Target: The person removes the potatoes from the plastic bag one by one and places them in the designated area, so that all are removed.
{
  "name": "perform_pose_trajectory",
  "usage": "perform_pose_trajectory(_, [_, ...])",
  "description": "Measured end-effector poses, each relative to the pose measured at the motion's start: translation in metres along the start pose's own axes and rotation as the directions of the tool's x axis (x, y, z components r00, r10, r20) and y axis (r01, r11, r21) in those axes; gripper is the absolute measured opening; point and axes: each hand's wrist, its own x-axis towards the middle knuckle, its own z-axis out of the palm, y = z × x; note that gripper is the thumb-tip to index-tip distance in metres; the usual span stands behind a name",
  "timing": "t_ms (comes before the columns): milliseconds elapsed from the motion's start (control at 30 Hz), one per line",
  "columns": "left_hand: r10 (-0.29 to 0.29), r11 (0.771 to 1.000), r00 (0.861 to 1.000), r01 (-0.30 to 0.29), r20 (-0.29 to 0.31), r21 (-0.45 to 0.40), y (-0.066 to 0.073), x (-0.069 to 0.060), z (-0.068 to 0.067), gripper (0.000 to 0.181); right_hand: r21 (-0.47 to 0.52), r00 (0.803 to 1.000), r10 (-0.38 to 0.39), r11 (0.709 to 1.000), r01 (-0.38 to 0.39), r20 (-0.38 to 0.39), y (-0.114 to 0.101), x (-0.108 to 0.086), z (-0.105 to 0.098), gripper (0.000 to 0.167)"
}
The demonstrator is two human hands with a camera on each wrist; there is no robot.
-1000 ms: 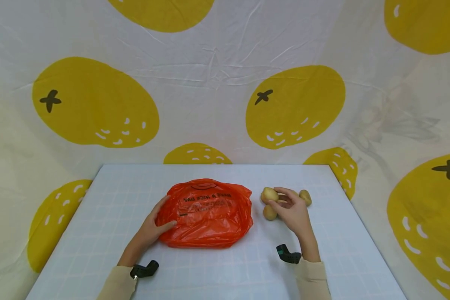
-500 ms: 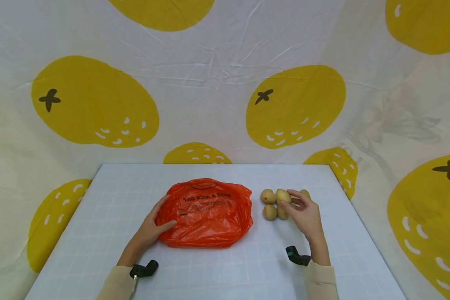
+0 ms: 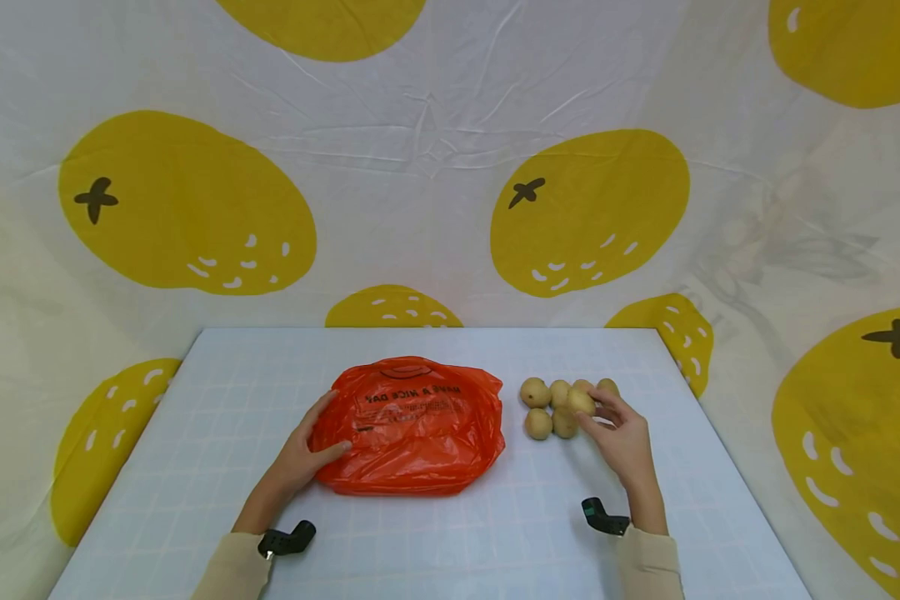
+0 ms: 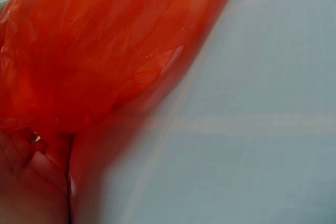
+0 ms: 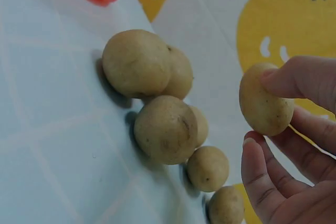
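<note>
In the head view, a crinkled red plastic bag (image 3: pixel 412 454) with black lettering lies in the middle of the table. My left hand (image 3: pixel 302 450) rests against its left side, thumb and fingers spread apart; the left wrist view has the red plastic (image 4: pixel 105 51) covering part of that hand. To the bag's right, my right hand (image 3: pixel 621 435) pinches a small potato (image 5: pixel 262 100) between thumb and fingers, lifted above the others. Several more potatoes (image 5: pixel 165 129) sit close together on the table beneath and left of this hand.
The table (image 3: pixel 435 550) wears a pale checked cover. Behind it hangs a white cloth (image 3: pixel 405 208) printed with big yellow fruits. A black device (image 3: pixel 288 540) is strapped at the left wrist and another black device (image 3: pixel 605 518) at the right.
My right hand has shifted to the right and slightly nearer with the pinched potato, uncovering more potatoes at the left of the group. The left hand and the bag stay where they were.
</note>
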Motion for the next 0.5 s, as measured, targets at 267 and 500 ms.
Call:
perform_pose_trajectory(267, [-0.02, 1.0, 1.0, 0.02, -0.003, -0.001, -0.001, 0.001, -0.001, 0.096, 0.004, 1.0, 0.028, 1.0, -0.028, -0.008, 0.009, 0.001, -0.001, 0.048])
perform_pose_trajectory(500, [-0.022, 1.0, 1.0, 0.022, -0.006, 0.005, -0.002, 0.001, 0.001, 0.096, -0.014, 0.994, 0.107, 0.994, -0.107, 0.009, 0.017, -0.001, -0.005, 0.049])
